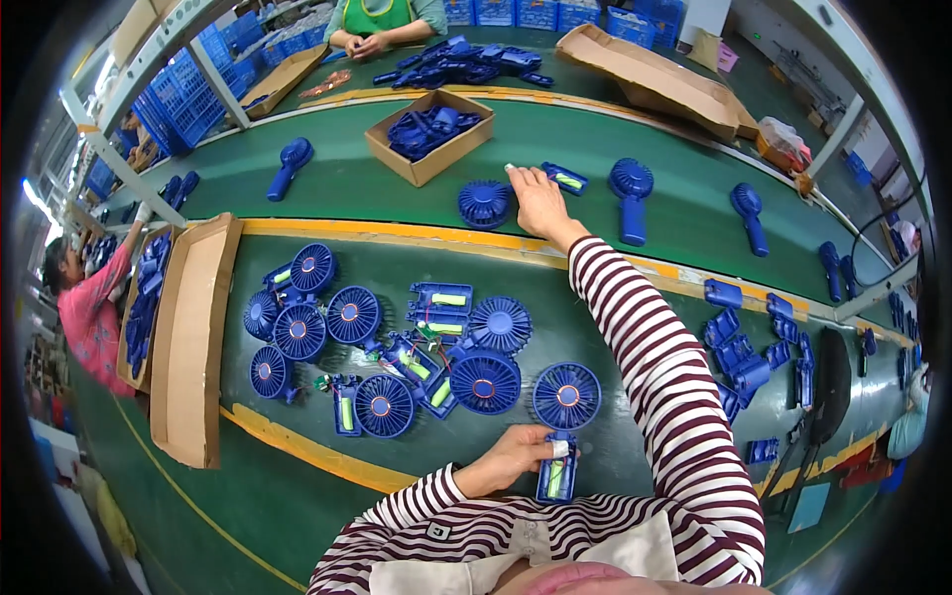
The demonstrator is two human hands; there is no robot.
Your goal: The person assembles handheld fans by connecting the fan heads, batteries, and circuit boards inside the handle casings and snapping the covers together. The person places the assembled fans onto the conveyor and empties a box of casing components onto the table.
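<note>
Blue fan (563, 416) in left hand (511, 458), right hand (538, 201) beside open cardboard box (428, 136)

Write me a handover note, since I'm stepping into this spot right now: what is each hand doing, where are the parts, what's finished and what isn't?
Left hand: gripping the open handle of a blue plastic handheld fan at the near table edge, its yellow-green battery exposed.
Right hand: stretched out to the green conveyor belt, at a blue round fan head and a small blue battery handle piece.
Done: closed blue fans ride the belt.
Left: a cluster of open blue fans with batteries and wires showing; loose blue handle covers lie at right.
</note>
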